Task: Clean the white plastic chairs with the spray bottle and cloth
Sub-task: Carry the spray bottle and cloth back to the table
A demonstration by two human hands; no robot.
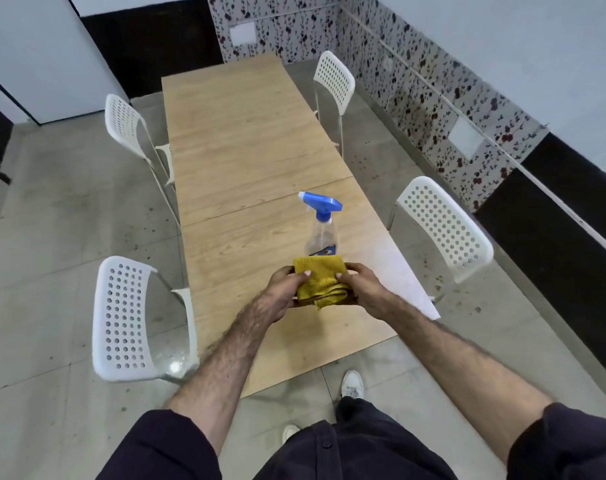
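Four white chairs [128,317], one cloth [320,280], one bottle [321,226]

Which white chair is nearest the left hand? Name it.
The near-left chair, beside the left hand that grips the yellow cloth. The other three chairs stand farther up the table or across it.

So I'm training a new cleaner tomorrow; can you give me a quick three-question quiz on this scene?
1. True or false: the spray bottle is lying on its side.
2. How many white chairs stand around the table?
3. What do the left hand and right hand hold? A) yellow cloth B) sponge C) brush

Key: 1 false, it stands upright on the table; 2 four, two on each long side; 3 A, both hands grip it.
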